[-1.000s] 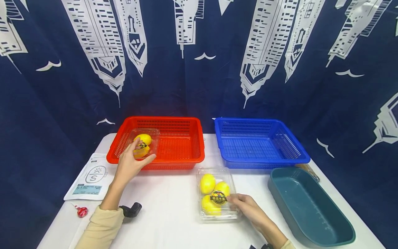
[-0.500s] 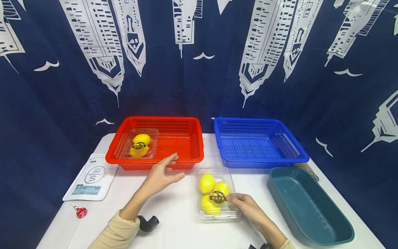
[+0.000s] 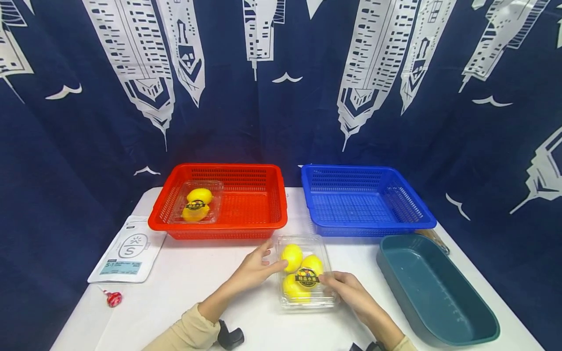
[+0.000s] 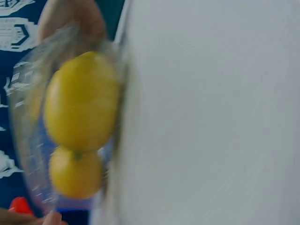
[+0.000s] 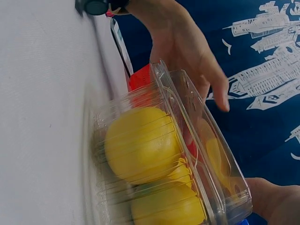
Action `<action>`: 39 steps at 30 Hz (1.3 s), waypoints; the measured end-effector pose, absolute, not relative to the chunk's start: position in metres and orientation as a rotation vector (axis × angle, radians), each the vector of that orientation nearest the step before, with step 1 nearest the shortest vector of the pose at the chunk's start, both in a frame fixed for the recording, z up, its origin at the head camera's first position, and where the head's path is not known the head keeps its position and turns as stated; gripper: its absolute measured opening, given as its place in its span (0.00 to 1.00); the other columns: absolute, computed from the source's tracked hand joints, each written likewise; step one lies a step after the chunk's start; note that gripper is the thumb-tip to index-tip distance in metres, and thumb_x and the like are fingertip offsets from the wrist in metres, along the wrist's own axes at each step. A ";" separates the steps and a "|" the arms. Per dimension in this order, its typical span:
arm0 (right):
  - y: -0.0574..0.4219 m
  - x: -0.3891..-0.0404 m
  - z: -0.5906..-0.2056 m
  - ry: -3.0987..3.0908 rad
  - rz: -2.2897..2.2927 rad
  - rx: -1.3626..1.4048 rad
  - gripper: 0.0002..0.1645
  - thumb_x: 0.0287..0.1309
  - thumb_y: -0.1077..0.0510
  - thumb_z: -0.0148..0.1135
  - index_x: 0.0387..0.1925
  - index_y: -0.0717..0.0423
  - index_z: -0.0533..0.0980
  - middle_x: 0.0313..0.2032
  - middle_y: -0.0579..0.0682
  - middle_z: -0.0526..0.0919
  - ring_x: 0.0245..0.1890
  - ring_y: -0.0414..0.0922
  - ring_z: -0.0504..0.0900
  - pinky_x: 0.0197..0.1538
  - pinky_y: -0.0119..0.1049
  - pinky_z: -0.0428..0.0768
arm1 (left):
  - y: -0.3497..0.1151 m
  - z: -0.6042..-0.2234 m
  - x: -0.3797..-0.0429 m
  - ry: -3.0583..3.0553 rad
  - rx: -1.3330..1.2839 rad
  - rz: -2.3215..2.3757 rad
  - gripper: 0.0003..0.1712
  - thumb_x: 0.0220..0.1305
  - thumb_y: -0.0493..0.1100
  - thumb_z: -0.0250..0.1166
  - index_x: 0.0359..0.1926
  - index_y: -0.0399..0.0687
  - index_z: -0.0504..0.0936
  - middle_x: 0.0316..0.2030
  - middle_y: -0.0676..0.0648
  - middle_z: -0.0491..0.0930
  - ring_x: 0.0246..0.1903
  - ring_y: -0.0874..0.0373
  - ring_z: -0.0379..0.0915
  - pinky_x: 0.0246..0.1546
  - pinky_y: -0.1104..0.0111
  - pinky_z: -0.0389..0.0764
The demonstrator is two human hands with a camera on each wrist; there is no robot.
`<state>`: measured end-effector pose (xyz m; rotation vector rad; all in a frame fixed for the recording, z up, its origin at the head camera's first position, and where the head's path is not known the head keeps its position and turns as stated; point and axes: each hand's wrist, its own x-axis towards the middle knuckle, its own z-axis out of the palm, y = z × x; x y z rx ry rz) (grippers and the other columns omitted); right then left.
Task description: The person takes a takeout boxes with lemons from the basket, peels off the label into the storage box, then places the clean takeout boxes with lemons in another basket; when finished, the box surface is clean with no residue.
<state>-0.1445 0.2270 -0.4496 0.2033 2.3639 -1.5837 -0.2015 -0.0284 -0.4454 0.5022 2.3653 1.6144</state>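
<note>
Far left: lollipop [image 3: 113, 299] on table [image 3: 175, 292], near pouch [image 3: 131, 253]. Next: red basket [image 3: 219, 227] with lemon pack [image 3: 195, 205] inside. With left hand [image 3: 254, 269], spreads thumb and fingers at left edge of plastic box [image 3: 317, 247], gripping nothing. Centre: box flat on table, three lemons [image 3: 296, 289] inside. With right hand [image 3: 352, 291], touches box at right; cannot tell whether gripping. Right: blue basket [image 3: 375, 226] behind green tub [image 3: 439, 292].

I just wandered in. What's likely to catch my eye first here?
Probably the bright yellow fruits in the clear box on the table, with the left hand and right hand at its sides. Behind it stand a red basket on the left and a blue basket on the right. Across the back, white buildings appear upside down on dark blue cloth.
</note>
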 end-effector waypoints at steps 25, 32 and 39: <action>0.227 -0.146 -0.451 2.351 -1.602 0.200 0.36 0.62 0.45 0.58 0.55 0.76 0.71 0.38 0.56 0.84 0.35 0.43 0.75 0.34 0.31 0.70 | -0.008 -0.493 -0.210 1.936 0.452 1.998 0.51 0.63 0.45 0.65 0.74 0.28 0.44 0.75 0.31 0.45 0.74 0.37 0.43 0.73 0.50 0.52; 0.228 -0.146 -0.452 2.345 -1.594 0.198 0.37 0.62 0.45 0.58 0.56 0.76 0.71 0.40 0.57 0.84 0.37 0.43 0.77 0.34 0.31 0.71 | -0.008 -0.499 -0.208 1.928 0.450 2.007 0.51 0.65 0.46 0.64 0.74 0.29 0.42 0.76 0.33 0.42 0.75 0.40 0.43 0.74 0.53 0.52; 0.229 -0.148 -0.451 2.349 -1.572 0.182 0.38 0.64 0.45 0.56 0.57 0.77 0.69 0.42 0.58 0.83 0.39 0.44 0.78 0.37 0.33 0.71 | -0.007 -0.499 -0.207 1.925 0.462 2.028 0.49 0.65 0.45 0.63 0.74 0.29 0.44 0.75 0.32 0.43 0.74 0.38 0.43 0.73 0.52 0.53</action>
